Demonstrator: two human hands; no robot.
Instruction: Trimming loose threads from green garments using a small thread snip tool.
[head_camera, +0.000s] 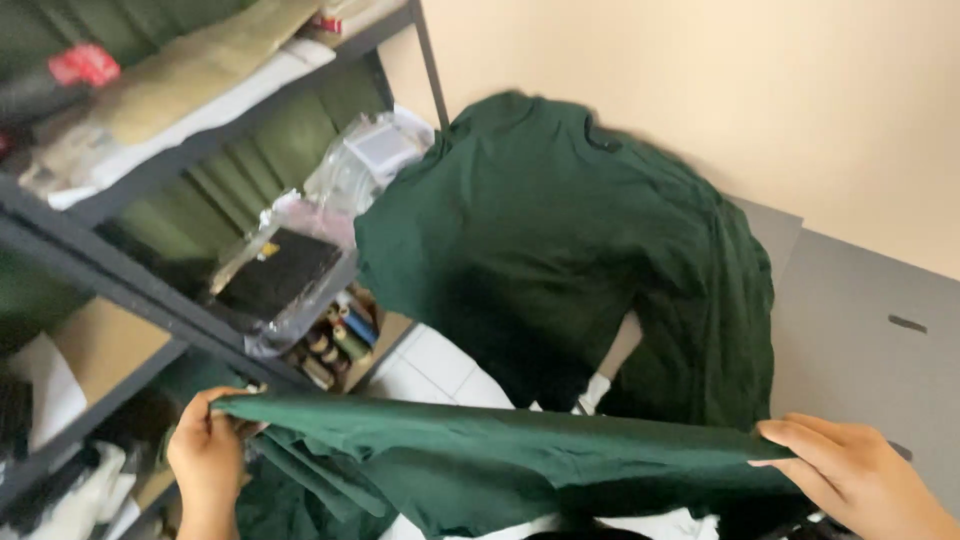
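Holding a green cloth (520, 450) stretched level between them, the left hand (205, 450) and right hand (850, 470) each pinch an end, beside the shelf (130, 290); even tension probably keeps the edge straight.

Clear plastic bag (285, 275) on the grey shelf, centre-left of frame, holding a flat black item; crinkled, glossy. Just above it to the right, second clear plastic packet (375, 150) with a white rectangular insert, lying against the green cloth pile. Red label patch (85, 65) at upper left, on the top shelf. No screens or signs visible.
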